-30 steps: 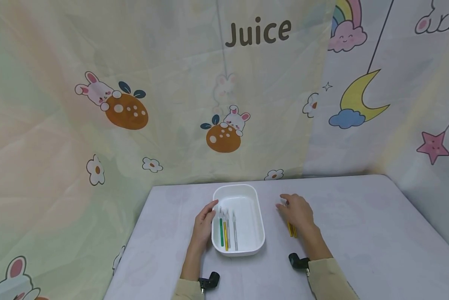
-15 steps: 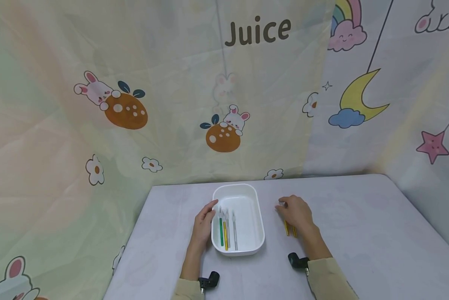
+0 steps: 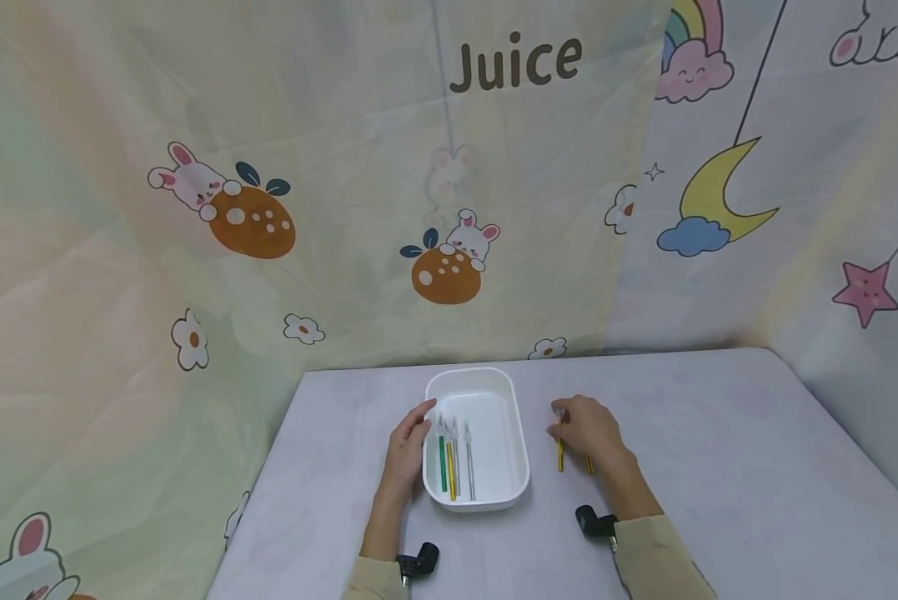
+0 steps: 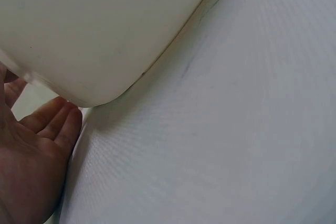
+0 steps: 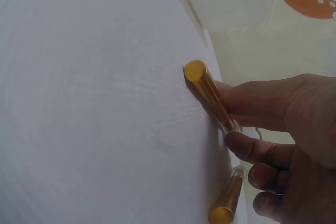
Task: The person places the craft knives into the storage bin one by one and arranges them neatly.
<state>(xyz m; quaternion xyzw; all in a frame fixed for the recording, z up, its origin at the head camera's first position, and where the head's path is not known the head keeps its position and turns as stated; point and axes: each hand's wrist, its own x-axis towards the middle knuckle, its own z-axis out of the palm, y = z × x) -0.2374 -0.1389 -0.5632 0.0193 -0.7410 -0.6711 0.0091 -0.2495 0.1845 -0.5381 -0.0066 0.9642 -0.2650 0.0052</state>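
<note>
My left hand (image 3: 403,454) lies along the left side of a white plastic tray (image 3: 521,433), touching its rim. The left wrist view shows its fingers (image 4: 58,121) relaxed against the outer wall of the tray. Several slim pen-shaped sticks with pale, pointed clear ends lie lengthwise inside it: one green (image 3: 443,465), one yellow (image 3: 451,472), the others silver (image 3: 471,477). To the right of the tray, my right hand (image 3: 593,429) pinches a gold pen-shaped stick (image 5: 210,94) between thumb and fingers. A second gold stick (image 5: 229,198) lies on the table beneath that hand, mostly hidden in the head view.
A white cloth covers the table (image 3: 719,467). Behind it hangs a printed curtain (image 3: 358,208) with cartoon rabbits and flowers. Small black wrist cameras are strapped at both wrists, the left camera (image 3: 418,562) near the front of the tray.
The right hand has shifted slightly left and toward me, drawing one gold stick away from the other. A gap now separates the two sticks. The left hand and tray have stayed put.
</note>
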